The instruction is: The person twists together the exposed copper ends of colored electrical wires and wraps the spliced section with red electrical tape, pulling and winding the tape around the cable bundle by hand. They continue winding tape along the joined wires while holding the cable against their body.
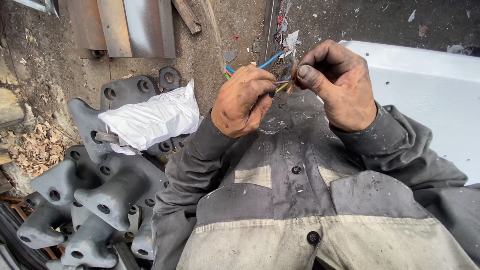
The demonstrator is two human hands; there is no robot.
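The bunch of thin coloured wires (281, 85) sits right between the two hands, held up in front of the person's chest. Blue, yellow and reddish strands show, and the bare copper ends (291, 80) poke out at the right side of the bunch.

The left hand (243, 100) is curled into a fist around the wires and grips them from the left. The right hand (336, 82) pinches the bare ends between thumb and fingers. Both hands are very close, almost touching, so neither is nearer than the other. The wires run mostly sideways from one hand to the other. One blue wire (270, 61) goes up and away from the left hand toward the dirty ground (210, 50).

Both hands are black with grime. Below them is the person's grey and tan work jacket (280, 200) with dark buttons.

On the left lies a pile of dark grey metal castings with round holes (100, 195). A crumpled white plastic bag (150, 117) lies on top of that pile. Rusty flat metal strips (125, 25) lie farther up on the ground. On the right is a white flat metal panel (430, 85) with small holes. Dry leaves (35, 145) sit at the far left.

Nothing stands between the hands and the wires.
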